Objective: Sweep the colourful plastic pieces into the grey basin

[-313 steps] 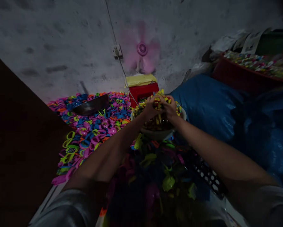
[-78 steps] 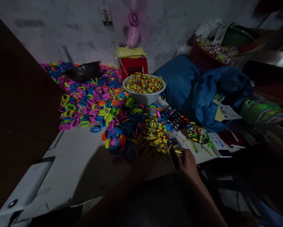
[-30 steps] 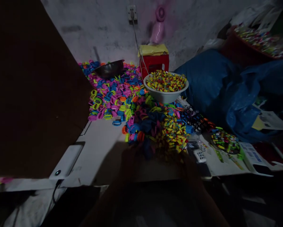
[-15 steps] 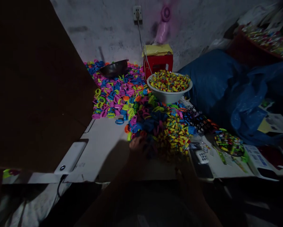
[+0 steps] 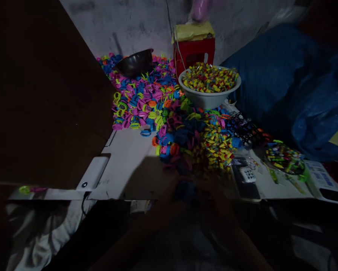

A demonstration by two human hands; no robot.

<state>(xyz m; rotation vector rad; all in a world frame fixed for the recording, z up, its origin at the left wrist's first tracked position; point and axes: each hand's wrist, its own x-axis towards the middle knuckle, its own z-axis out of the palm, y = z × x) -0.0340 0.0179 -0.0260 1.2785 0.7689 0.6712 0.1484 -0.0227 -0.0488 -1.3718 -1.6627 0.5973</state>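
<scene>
Both hands have drawn back from the heap into shadow at the near table edge. Left hand (image 5: pixel 169 190) and right hand (image 5: pixel 211 190) meet around a small blue plastic piece (image 5: pixel 183 189); finger state cannot be told. The heap of coloured plastic rings (image 5: pixel 169 141) lies just beyond, the white bowl of yellow-red pieces (image 5: pixel 209 101) farther back.

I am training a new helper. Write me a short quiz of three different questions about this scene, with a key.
1. True or false: the white bowl is filled with small yellow and red pieces.
2. Which dish rests on the far pile of coloured rings? A) dark metal bowl B) glass jar C) wooden tray
3. Fill in: both hands meet in shadow around a small ____ piece.

Key
1. True.
2. A, the dark metal bowl.
3. Blue; whether they grip it is too dark to tell.
</scene>
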